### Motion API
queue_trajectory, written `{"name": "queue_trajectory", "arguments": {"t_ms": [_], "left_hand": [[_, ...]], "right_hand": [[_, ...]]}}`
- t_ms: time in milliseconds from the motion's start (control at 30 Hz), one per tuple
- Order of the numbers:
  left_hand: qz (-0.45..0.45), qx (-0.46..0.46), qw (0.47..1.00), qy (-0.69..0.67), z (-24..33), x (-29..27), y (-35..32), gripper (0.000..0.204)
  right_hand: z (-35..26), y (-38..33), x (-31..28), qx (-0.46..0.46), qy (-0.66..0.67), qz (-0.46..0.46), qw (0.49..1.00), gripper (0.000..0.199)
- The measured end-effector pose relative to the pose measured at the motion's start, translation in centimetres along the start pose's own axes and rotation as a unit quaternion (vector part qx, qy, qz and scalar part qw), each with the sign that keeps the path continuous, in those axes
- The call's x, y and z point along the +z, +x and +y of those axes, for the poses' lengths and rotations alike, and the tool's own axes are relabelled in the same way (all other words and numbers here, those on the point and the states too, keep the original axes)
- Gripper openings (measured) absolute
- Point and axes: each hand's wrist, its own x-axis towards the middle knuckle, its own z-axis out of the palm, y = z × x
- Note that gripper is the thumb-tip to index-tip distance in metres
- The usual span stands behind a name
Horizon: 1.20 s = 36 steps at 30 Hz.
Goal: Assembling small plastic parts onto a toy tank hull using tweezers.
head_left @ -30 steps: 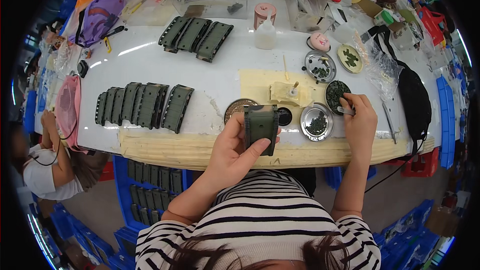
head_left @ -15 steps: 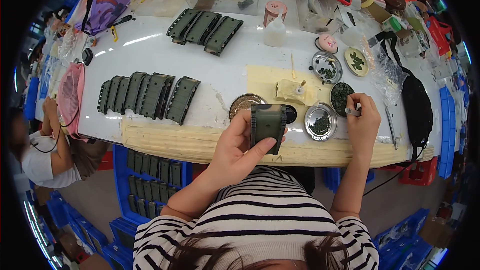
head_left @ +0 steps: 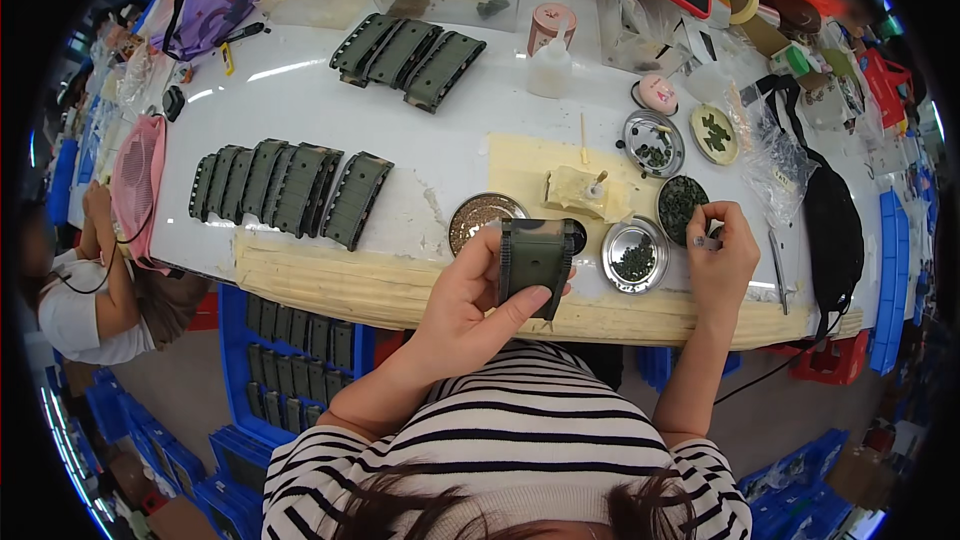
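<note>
My left hand [head_left: 478, 308] grips a dark green moulded plastic part [head_left: 537, 258], held upright over the table's near edge. My right hand [head_left: 722, 258] rests at the table edge to the right, fingers pinched on a small thin tool [head_left: 713, 237], beside a round dish of dark small pieces [head_left: 683, 205]. Between the hands sits a shiny metal dish [head_left: 634, 256] holding small dark bits. A brownish round dish [head_left: 480, 217] lies just behind the held part.
A row of matching green parts [head_left: 290, 186] lies at the left, another group [head_left: 408, 48] at the back. More dishes [head_left: 652, 142], a white squeeze bottle [head_left: 551, 68], a black bag [head_left: 833, 230] and blue crates [head_left: 300, 345] surround the white table [head_left: 300, 100]. Another person [head_left: 95, 280] sits at the left.
The view has shifted slightly. My left hand still holds the green part and has turned it a little; my right hand stays beside the dark dish.
</note>
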Motion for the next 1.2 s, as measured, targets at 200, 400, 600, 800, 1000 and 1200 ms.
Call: {"name": "queue_trajectory", "arguments": {"t_ms": [200,400,600,800,1000,1200], "left_hand": [[0.001,-0.005,1.000,0.000,-0.2,0.0,0.0,0.039],[-0.003,-0.003,1.000,0.007,-0.3,0.2,-0.1,0.039],[0.003,-0.002,1.000,0.011,-0.3,0.4,-0.3,0.039],[0.001,0.001,1.000,0.007,-0.3,0.6,-0.3,0.040],[0.008,0.040,0.998,-0.040,0.3,1.2,0.9,0.060],[0.002,0.049,0.998,0.024,-0.4,0.6,1.5,0.048]], "right_hand": [[0.3,-0.1,0.0,-0.012,0.005,0.010,1.000,0.015],[0.5,-0.1,-0.2,0.012,-0.006,0.011,1.000,0.011],[0.2,-0.2,-0.2,0.017,0.042,0.032,0.998,0.014],[-1.5,-0.4,-1.8,-0.035,0.128,0.043,0.990,0.017],[-6.3,-1.3,-1.9,-0.014,0.283,-0.071,0.956,0.021],[-7.8,-1.1,-0.7,-0.019,0.381,-0.122,0.916,0.023]]}}
